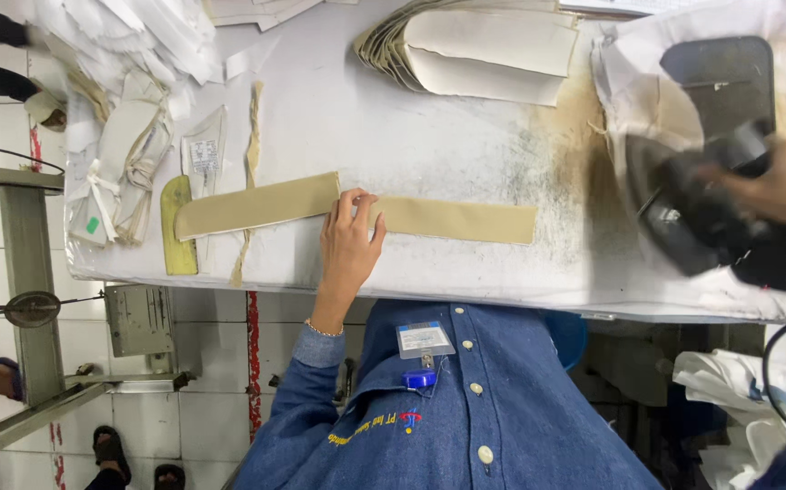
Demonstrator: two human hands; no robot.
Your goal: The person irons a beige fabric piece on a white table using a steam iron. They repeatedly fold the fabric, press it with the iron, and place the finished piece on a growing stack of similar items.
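Note:
A long beige fabric strip (456, 220) lies flat along the near edge of the white worktable (338, 109). My left hand (349, 238) presses down on the middle of the strip with its fingers spread. At the right, my right hand (779, 186) is blurred and grips the handle of a black iron (711, 227). The iron rests tilted on a stained white cloth pad (633, 82), apart from the strip.
A stack of cream cut pieces (484, 50) sits at the back centre, and loose white pieces (130, 54) are piled at the back left. A yellow-green template (175, 245) and a thin beige ribbon (253, 127) lie by the strip's left end. Another person's sandalled feet (112, 449) are on the floor by a metal stand (30, 272).

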